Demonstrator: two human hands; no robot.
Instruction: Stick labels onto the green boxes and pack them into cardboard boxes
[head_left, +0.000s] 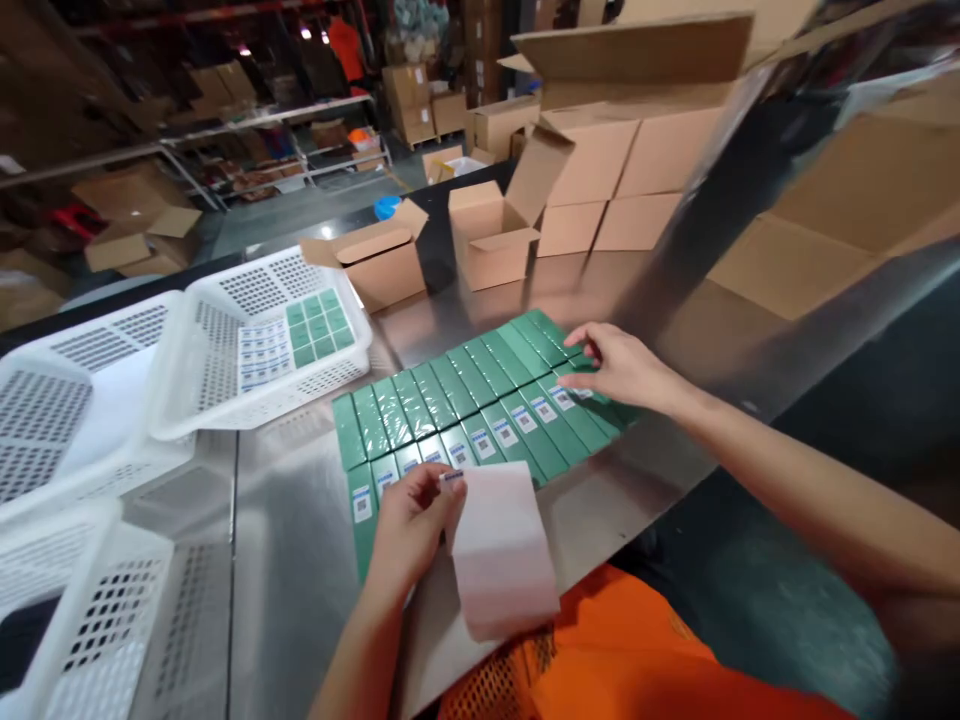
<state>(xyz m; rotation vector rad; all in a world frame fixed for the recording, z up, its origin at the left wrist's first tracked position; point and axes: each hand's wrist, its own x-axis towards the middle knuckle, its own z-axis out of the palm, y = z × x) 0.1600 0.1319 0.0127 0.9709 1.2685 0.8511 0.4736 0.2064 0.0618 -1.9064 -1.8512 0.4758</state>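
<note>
Two rows of flat green boxes (480, 400) lie side by side on a steel table (300, 560); the near row carries small white code labels. My left hand (411, 525) pinches a strip of white label backing paper (501, 560) near its top edge, where one small label shows, just over the near row's left end. My right hand (619, 365) rests with fingertips on the green boxes at the right end of the rows.
A white perforated basket (225, 380) at the left holds more green boxes and labelled packs. More white baskets (67, 600) sit at far left. Open cardboard cartons (491, 235) stand behind the rows, stacked cartons (637, 150) beyond. Shelving fills the background.
</note>
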